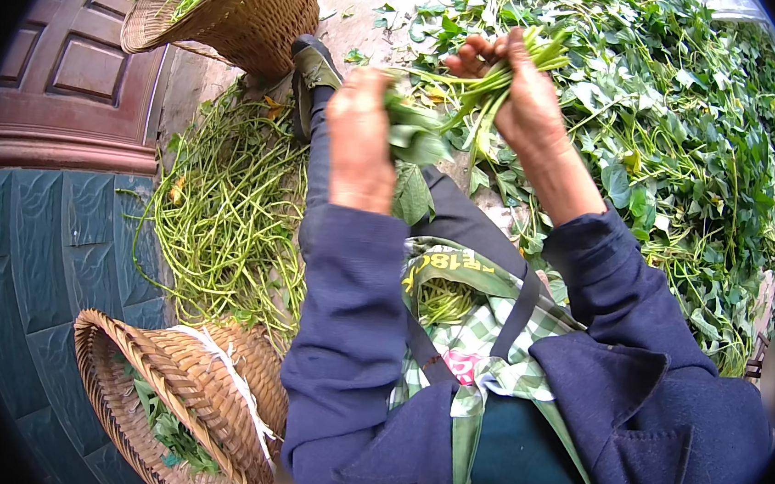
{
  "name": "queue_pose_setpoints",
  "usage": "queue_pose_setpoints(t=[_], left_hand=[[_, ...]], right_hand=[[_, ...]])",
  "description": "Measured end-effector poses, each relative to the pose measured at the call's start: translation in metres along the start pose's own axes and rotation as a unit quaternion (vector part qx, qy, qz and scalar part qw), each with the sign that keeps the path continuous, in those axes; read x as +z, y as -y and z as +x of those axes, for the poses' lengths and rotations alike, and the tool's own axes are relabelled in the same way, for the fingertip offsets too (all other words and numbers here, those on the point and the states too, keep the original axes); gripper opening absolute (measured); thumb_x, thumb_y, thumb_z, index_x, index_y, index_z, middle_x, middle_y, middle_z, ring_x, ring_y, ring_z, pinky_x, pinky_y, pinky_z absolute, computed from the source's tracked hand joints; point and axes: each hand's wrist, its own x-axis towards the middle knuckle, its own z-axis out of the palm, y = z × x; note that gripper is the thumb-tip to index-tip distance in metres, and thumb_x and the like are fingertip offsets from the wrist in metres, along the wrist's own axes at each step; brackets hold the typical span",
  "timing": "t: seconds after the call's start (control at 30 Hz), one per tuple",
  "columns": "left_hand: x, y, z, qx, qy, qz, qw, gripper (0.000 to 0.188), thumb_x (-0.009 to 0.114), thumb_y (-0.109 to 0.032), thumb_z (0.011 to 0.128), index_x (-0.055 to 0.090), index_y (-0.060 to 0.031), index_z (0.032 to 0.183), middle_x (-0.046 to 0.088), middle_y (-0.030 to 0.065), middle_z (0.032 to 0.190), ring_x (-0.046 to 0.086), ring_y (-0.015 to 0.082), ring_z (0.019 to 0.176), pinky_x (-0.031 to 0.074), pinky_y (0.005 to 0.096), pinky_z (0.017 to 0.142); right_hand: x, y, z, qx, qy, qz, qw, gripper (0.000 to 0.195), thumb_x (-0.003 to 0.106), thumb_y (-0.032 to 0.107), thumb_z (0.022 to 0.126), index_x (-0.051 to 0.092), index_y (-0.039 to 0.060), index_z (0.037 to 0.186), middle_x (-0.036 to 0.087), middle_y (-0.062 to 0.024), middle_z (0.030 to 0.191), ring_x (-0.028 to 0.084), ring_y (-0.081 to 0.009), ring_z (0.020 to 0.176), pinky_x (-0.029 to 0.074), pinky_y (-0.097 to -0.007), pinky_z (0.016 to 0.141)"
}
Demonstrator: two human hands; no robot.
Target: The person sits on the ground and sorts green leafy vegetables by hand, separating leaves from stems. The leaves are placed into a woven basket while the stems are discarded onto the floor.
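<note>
My right hand, at the top centre, is closed on a bunch of green leafy stems, whose cut-looking ends stick out above the thumb. To its left, my left hand is blurred, with broad green leaves against its fingers; its grip on them is partly hidden. A few stems run between the two hands. Below them, a green checked apron lies over my lap, and a bundle of short stems shows in its opening.
Leafy vines are heaped on the right. Bare long stems lie on the left floor. A wicker basket of stems stands at the upper left, another basket with leaves at the lower left. Beyond are a panelled door and blue wall tiles.
</note>
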Motion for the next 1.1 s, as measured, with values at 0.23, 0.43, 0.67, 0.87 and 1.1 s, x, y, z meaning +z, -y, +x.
queue_pose_setpoints(t=[0.23,0.43,0.67,0.87,1.1], left_hand=[[-0.05,-0.048,0.002,0.169,0.028,0.14,0.975,0.017,0.067,-0.016,0.075,0.052,-0.0094,0.071,0.048,-0.0041,0.059,0.043,0.0031,0.048,0.034,0.0165,0.045],[-0.026,-0.041,-0.015,0.268,0.235,0.53,0.77,0.023,0.063,-0.013,0.075,0.062,-0.0079,0.097,0.054,0.0037,0.073,0.052,0.0133,0.066,0.043,0.0253,0.062],[-0.015,-0.006,-0.02,0.277,0.185,0.62,0.71,0.013,0.057,-0.019,0.075,0.06,-0.0071,0.078,0.054,0.0083,0.078,0.057,0.0276,0.071,0.046,0.0348,0.063],[-0.017,0.002,0.001,0.105,0.025,0.356,0.928,0.024,0.047,-0.021,0.078,0.059,-0.0018,0.069,0.053,0.0042,0.061,0.049,0.011,0.06,0.039,0.0273,0.056],[-0.04,-0.017,-0.009,-0.083,0.032,0.143,0.986,0.029,0.058,-0.032,0.08,0.056,-0.0036,0.079,0.055,0.0038,0.07,0.052,0.0112,0.062,0.043,0.0237,0.059]], right_hand=[[-0.018,0.031,0.014,0.092,0.105,0.176,0.974,0.03,0.047,0.035,0.086,0.043,0.0071,0.075,0.044,-0.0036,0.069,0.039,-0.0089,0.053,0.042,-0.0246,0.059],[-0.007,0.032,0.012,0.138,0.156,0.19,0.96,0.03,0.045,0.035,0.087,0.04,0.0081,0.075,0.035,0.0008,0.064,0.03,-0.0069,0.05,0.031,-0.0201,0.047],[0.001,0.032,0.012,0.134,0.166,0.201,0.956,0.028,0.043,0.032,0.089,0.039,0.0066,0.076,0.034,0.0004,0.064,0.029,-0.0064,0.048,0.03,-0.0192,0.044],[0.017,0.02,0.003,0.145,0.164,0.177,0.959,0.029,0.044,0.035,0.087,0.039,0.0087,0.075,0.033,0.0028,0.061,0.027,-0.0041,0.044,0.026,-0.017,0.04],[0.006,0.045,0.01,0.094,0.157,0.183,0.966,0.028,0.044,0.032,0.088,0.038,0.007,0.076,0.032,0.0014,0.063,0.027,-0.0053,0.047,0.026,-0.0177,0.041]])
